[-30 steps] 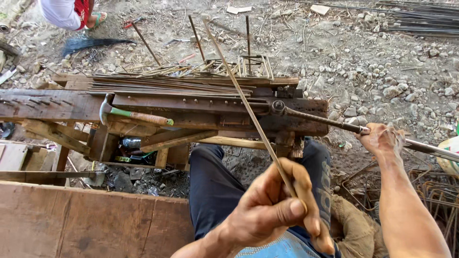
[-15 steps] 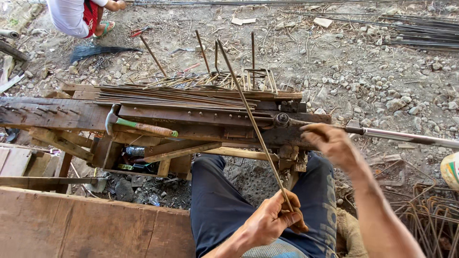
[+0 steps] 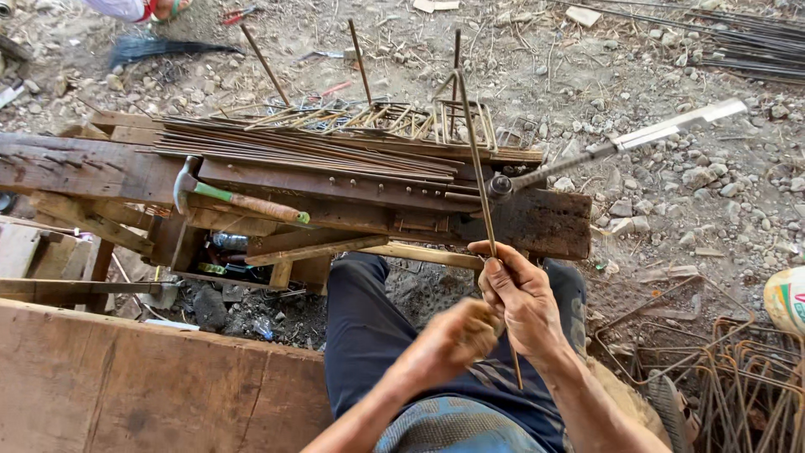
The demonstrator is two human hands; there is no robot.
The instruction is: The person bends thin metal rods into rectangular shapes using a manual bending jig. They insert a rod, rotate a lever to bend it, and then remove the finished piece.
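Fingers of both the right hand (image 3: 521, 295) and the left hand (image 3: 457, 334) close around a thin steel rod (image 3: 475, 159) at the counter (image 3: 537, 225).

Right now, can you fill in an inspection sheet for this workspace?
Surface: worn wooden bench on gravel.
Job's things: thin steel rod set against the bending lever.
Clutter: hammer, straight rod bundle, bent stirrups behind.
Hands: right hand grips the rod; left hand blurred, closed beside it.
Cables: nothing seen.
Surroundings: more stirrups at right, another person's foot top left.
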